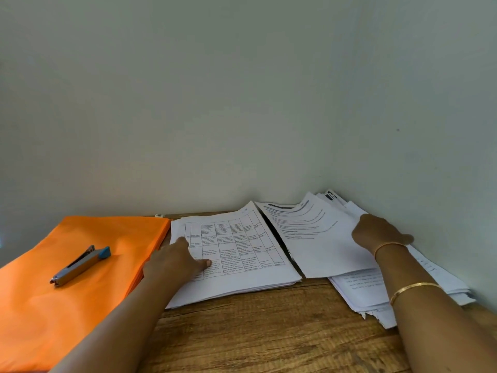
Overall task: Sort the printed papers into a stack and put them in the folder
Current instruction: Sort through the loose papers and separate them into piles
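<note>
- The orange folder (80,278) lies closed and flat at the left of the counter (255,332), with a stapler (80,265) resting on its cover. No printed sheet shows inside it, though its closed cover hides the inside. Judging from this, the stapler must come off first, or it could slide and drop when the cover is lifted.
- The left hand (174,261) lies flat, fingers spread, pressing on the sorted stack (236,254), whose top page is a printed table. It grips nothing. The stack sits just right of the folder, touching its edge. Its lower sheets fan out slightly, so a push from the side could skew them.
- The right hand (376,235) rests on a text sheet (314,238) at the far right, fingers curled at the sheet's right edge. Whether it pinches the sheet I cannot tell.
- Under that sheet, the loose pile (403,297) is ragged and overhangs toward the near right. Dragging the top page could likely pull others along or tip some off the counter.
</note>
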